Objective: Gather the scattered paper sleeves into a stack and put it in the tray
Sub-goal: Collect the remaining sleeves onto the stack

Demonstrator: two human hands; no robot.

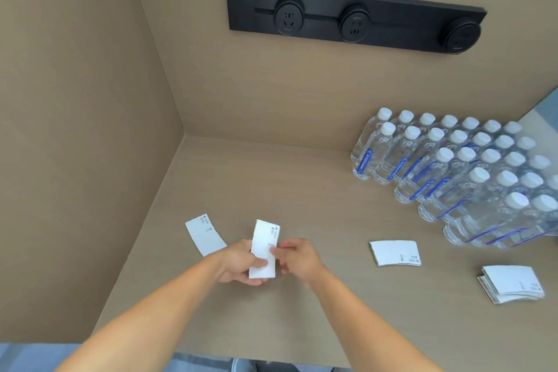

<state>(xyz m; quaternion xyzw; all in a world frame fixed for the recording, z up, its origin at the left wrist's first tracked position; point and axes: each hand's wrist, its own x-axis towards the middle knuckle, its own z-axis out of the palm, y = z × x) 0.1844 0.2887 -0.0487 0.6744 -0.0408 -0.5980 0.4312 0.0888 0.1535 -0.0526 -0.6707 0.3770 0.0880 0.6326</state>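
A tan desk (302, 311) sits in a corner of matching tan walls, with a black socket rail (353, 16) high on the back wall at about 12 o'clock and a crowd of water bottles (459, 172) ranked at 2 o'clock. The gathering step is in hand: both hands meet just below centre, the left hand (238, 263) gripping the lower part of a small held stack (264, 248) of white paper sleeves, which stands nearly upright, while the right hand (297, 257) pinches its right edge — by the look of it squaring the sleeves together. How many sleeves are in that bundle cannot be told. Others lie loose on the desk: a single sleeve (203, 234) just beside the left hand at 10 o'clock, a second sleeve (395, 253) well apart at 3 o'clock, and a fanned pile (510, 284) further out at 4 o'clock near the frame edge. No tray is in view. The next move probably calls for freeing one hand to take the nearest sleeve — thin paper lying flat, so a fingertip under an edge or a slide would serve — then laying it against the bundle with edges aligned.
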